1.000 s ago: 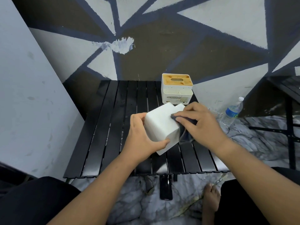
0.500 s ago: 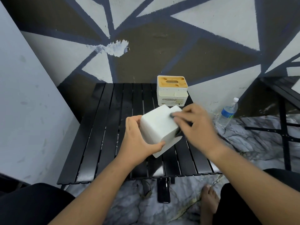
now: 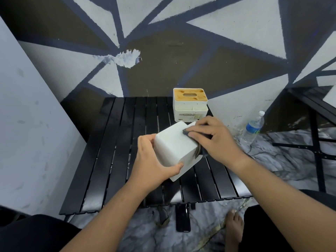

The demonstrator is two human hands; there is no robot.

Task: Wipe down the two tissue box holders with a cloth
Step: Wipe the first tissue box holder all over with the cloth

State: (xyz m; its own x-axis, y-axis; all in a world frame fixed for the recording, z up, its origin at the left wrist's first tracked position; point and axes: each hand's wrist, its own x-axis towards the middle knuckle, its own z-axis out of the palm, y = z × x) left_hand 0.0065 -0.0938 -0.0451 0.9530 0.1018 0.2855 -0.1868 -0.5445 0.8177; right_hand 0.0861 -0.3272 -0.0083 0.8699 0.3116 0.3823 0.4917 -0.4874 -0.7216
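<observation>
A white tissue box holder (image 3: 173,148) is held tilted above the middle of the black slatted bench (image 3: 112,146), lifted clear of the slats, with one corner turned toward the camera. It is gripped by the left hand (image 3: 151,160): the fingers (image 3: 145,140) are curled round its far left side and the thumb is laid along its lower near face. A dark cloth (image 3: 187,132) is pressed against the upper right face of the holder by the right hand (image 3: 220,140), whose bent fingers (image 3: 198,134) are closed over it. Only the tip of the cloth is seen beyond the fingertips, and another fold is seen below the palm at the holder's right edge. A flat white panel of the holder projects below and to the right of the box body.

The second tissue box holder (image 3: 190,108) is set upright at the far right corner of the bench, just behind the right hand and apart from it. Its top is a stained wooden lid with an oval slot, and a small label is carried on its front.

A water bottle (image 3: 253,127) with a blue label is stood on the marbled floor (image 3: 291,160) to the right of the bench, by the painted wall (image 3: 181,51). A dark phone (image 3: 182,218) is laid on the floor under the near edge of the bench, and a bare foot (image 3: 233,226) is seen to its right.
</observation>
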